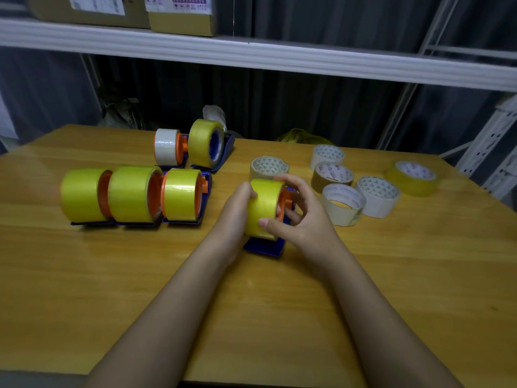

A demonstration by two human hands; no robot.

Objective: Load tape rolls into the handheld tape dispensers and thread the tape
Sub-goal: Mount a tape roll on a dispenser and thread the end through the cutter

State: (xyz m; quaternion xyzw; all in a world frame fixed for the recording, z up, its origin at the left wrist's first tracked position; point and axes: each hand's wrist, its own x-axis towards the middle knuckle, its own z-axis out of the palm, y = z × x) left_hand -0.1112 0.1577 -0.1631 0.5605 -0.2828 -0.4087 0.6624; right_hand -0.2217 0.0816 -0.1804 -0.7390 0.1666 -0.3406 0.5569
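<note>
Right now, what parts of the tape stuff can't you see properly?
All in the head view:
- The blue dispenser being loaded: mostly hidden by the yellow roll and both hands, so threading can't be judged.
- Left hand: fingertips hidden behind the roll.
- Right hand: covers the orange hub.
- Box labels on the shelf: blurred and cut off by the top edge.

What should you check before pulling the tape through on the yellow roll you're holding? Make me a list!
1. Left hand grips the yellow roll: ok.
2. Right hand curls round the roll and the blue dispenser: ok.
3. Roll sits on the orange hub: looks ok.
4. Loose tape end found: cannot tell, hidden by fingers.
5. Dispenser's base rests on the table: ok.
6. Spare rolls lie apart from the hands: ok.
</note>
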